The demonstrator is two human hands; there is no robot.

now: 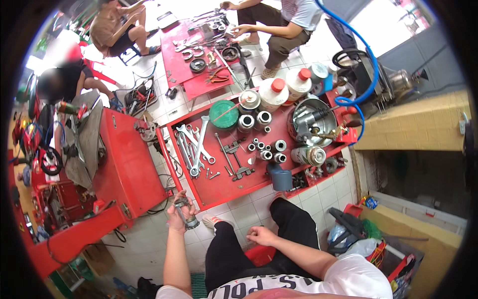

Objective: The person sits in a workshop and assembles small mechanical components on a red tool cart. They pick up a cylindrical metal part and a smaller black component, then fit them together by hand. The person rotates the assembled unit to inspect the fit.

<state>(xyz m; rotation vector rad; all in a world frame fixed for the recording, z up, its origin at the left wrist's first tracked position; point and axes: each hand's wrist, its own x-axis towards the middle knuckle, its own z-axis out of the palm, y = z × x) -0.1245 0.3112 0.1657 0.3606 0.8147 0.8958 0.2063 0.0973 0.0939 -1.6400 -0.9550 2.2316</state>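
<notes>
My left hand (176, 214) is raised just beyond the near left corner of a red tool tray (219, 188). Its fingers are wrapped round a grey metal cylindrical part (190, 222) with wider, notched ends; its exact kind is unclear. Over my lap, my right hand (262, 236) has its fingers curled in, with nothing visible in them. In the tray lie combination wrenches (200, 144) at the left, a dark metal puller-like tool (234, 154) in the middle and several chrome sockets (266, 153). A grey-blue cup-shaped object (280, 177) sits at the tray's near edge.
White bottles with red caps (274, 93), a green lid (224, 114), a spray can (314, 155) and a metal bowl of parts (311, 122) crowd the tray. A red steel stand (130, 159) rises at left. People sit around a red parts table (177, 62) beyond; a blue hose (366, 42) hangs right.
</notes>
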